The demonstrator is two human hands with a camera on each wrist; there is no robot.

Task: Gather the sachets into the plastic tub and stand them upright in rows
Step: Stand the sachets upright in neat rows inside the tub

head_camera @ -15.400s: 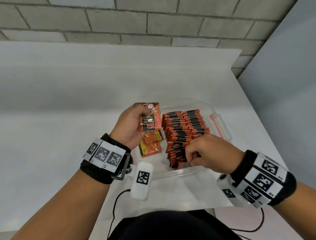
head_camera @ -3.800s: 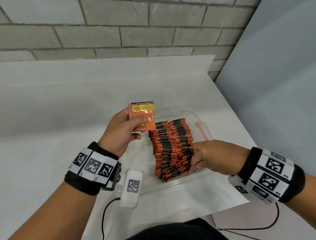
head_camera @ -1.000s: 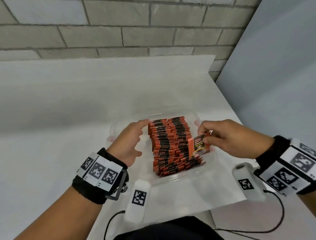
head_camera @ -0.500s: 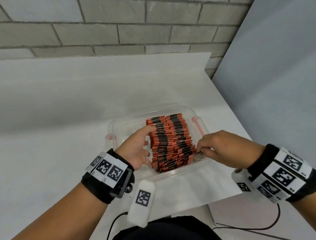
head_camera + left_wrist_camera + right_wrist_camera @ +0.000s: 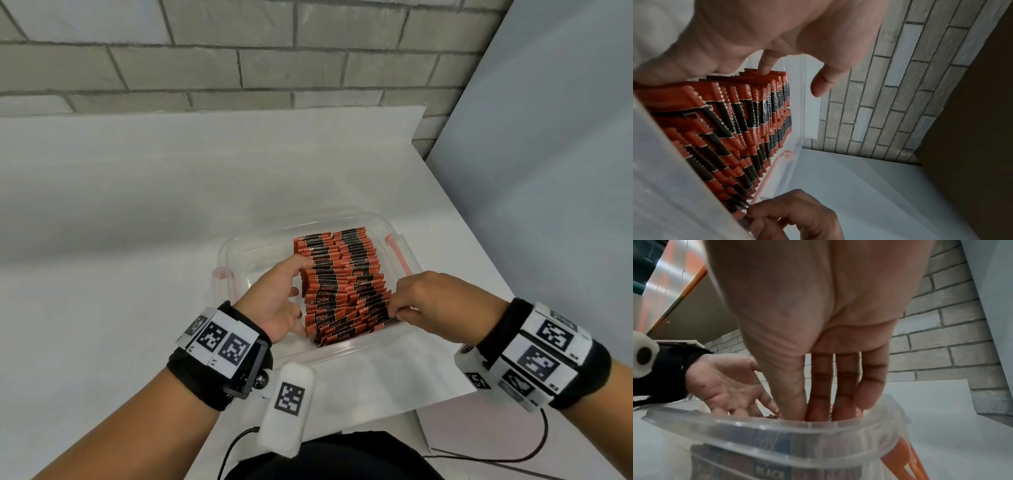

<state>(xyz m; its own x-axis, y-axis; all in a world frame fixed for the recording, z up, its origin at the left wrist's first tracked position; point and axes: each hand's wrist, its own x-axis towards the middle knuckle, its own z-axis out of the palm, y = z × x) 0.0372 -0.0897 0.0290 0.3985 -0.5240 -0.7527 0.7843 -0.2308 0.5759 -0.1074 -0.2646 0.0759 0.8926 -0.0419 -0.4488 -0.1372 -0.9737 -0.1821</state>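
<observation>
A clear plastic tub (image 5: 228, 254) with orange clips sits on the white table. Two rows of orange-and-black sachets (image 5: 342, 284) stand upright in its right half. My left hand (image 5: 298, 298) is inside the tub with straight fingers laid against the left side of the rows. In the left wrist view its index fingertip touches the sachet tops (image 5: 748, 116). My right hand (image 5: 394, 313) is at the near right corner and pinches the last sachet (image 5: 741, 214) at the near end of the right row. In the right wrist view the right hand's fingers (image 5: 818, 402) reach down behind the tub rim (image 5: 756, 430).
A white sheet (image 5: 376, 380) lies under the tub's near side at the table's front edge. A brick wall (image 5: 239, 51) stands behind and a grey panel (image 5: 548, 171) closes the right side. The tub's left half (image 5: 260, 263) holds no sachets.
The left hand let go of its sachet and moved against the rows' left side. The right hand carried a sachet to the right row's near end and has pushed it down among the others.
</observation>
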